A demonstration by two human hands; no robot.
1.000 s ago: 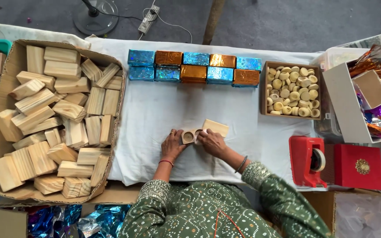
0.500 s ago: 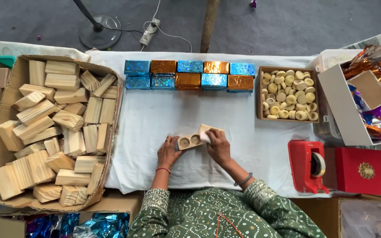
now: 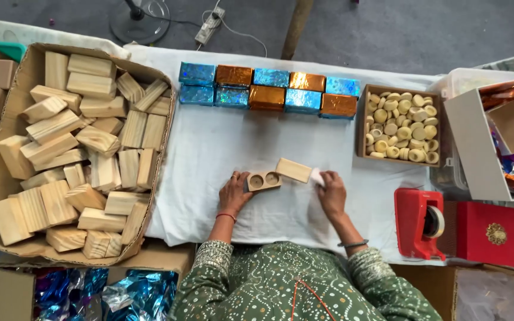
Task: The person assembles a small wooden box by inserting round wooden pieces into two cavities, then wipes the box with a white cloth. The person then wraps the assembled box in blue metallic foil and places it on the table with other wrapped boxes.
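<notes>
Wooden block base (image 3: 263,181): pale pine, rectangular, two round recesses side by side in its top face, both look empty. Lies flat on the white cloth (image 3: 221,142), roughly centre, tilted slightly. Its flat lid piece (image 3: 294,170), same wood and no holes, sits just beside the base's right end, touching or nearly touching it.

Left hand (image 3: 234,193): fingers loosely curled, fingertips against the left end of the base, steadying it, not lifting. Right hand (image 3: 332,191): fingers together, pinching a small white scrap (image 3: 316,176) just right of the lid; can't tell what the scrap is.

Relative to the base:
- Far side: two rows of foil-wrapped blocks (image 3: 269,90), blue and copper-orange, packed edge to edge.
- Far right: open cardboard tray (image 3: 361,128) full of small round cream-coloured discs.
- Right, near edge: red tape dispenser (image 3: 419,223), then a red box with a gold ornament (image 3: 490,233).
- Further right: box of crumpled coloured foil (image 3: 510,137).
- Left: big cardboard carton (image 3: 7,86) heaped with plain pine blocks.
- Near left, below table edge: box of blue foil sheets (image 3: 99,291).

Surface: table under a wrinkled white cloth. Room: grey floor beyond, fan base (image 3: 139,18) and power strip (image 3: 209,25) with cable on it.
</notes>
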